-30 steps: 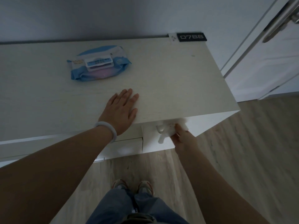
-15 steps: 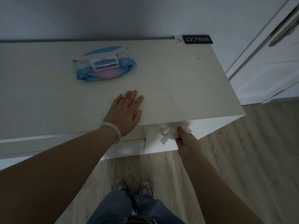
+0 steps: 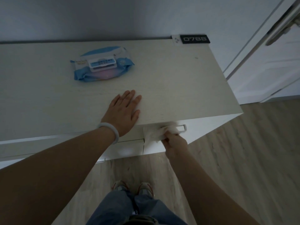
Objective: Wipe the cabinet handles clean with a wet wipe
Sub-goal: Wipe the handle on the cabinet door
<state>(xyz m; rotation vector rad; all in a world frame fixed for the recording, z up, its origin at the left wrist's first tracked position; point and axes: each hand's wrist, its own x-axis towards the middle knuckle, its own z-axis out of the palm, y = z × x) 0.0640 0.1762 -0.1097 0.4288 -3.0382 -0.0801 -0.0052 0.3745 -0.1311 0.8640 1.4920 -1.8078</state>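
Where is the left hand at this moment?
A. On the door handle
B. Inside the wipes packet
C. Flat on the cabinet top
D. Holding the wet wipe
C: the left hand lies with straight fingers on the cabinet top, while the right hand holds the wet wipe.

I see my left hand (image 3: 123, 112) lying flat on the cabinet top (image 3: 178, 82), while my right hand (image 3: 174, 144) grips a crumpled wet wipe (image 3: 162, 132) against the drawer handle (image 3: 182, 128). A wet wipe pack (image 3: 102, 64) lies farther back.
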